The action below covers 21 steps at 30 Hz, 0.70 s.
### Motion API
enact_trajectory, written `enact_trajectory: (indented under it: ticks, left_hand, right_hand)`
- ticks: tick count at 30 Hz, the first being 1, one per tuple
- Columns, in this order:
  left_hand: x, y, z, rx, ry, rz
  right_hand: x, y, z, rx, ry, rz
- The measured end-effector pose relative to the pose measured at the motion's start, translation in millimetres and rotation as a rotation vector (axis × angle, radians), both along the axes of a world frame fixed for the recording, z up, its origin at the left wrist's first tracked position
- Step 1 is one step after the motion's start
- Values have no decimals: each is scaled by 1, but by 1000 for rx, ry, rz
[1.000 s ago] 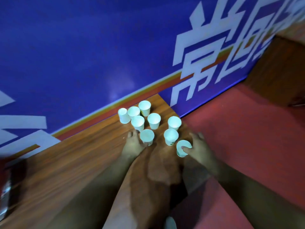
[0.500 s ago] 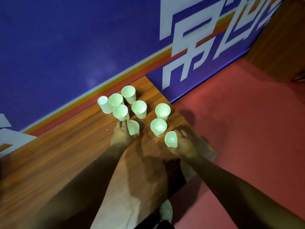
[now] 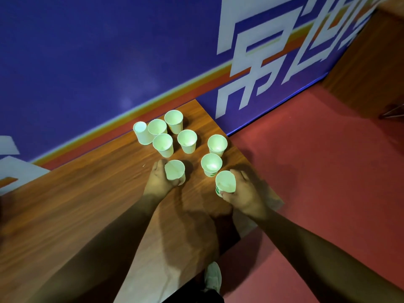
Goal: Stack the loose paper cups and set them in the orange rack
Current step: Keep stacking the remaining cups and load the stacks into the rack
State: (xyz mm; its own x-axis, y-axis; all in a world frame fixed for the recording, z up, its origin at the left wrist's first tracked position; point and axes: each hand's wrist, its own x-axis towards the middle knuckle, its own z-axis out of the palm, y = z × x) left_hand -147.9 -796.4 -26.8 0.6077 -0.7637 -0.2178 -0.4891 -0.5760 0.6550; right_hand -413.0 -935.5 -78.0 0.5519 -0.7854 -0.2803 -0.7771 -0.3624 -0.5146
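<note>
Several white paper cups stand mouth-up near the far right corner of the wooden table (image 3: 76, 211). My left hand (image 3: 158, 182) grips one cup (image 3: 174, 170) at the near edge of the group. My right hand (image 3: 242, 191) holds another cup (image 3: 225, 182), tilted toward me, close to the table's right edge. A loose cup (image 3: 211, 164) stands just beyond it, another (image 3: 217, 145) farther back. The rest (image 3: 162, 144) cluster near the wall. No orange rack is in view.
A blue banner wall (image 3: 87, 51) with white lettering runs behind the table. Red carpet floor (image 3: 317, 160) lies to the right, past the table's corner. My shoe (image 3: 213, 278) shows below the table's near edge. A wooden panel (image 3: 371, 62) stands at the far right.
Both hands have closed round their cups. The right hand's cup is now lifted and tilted. The camera has dipped down and nearer to the table.
</note>
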Motion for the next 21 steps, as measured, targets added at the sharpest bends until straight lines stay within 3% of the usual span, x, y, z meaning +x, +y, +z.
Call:
enact_trajectory:
  ticks: [4,8,12,21]
  left_hand:
    - [1,26,33,-67,50,25]
    - [12,58,64,-145,121,66]
    - [35,104,90,-208,172,162]
    - [101,266,129,-318,91,466]
  right_hand:
    - [27,24,82,-1,-129,45]
    - [63,45,123,13,-303,25]
    - [113,69,146,-75,-345,70]
    - [240,171,195,37,-433,352]
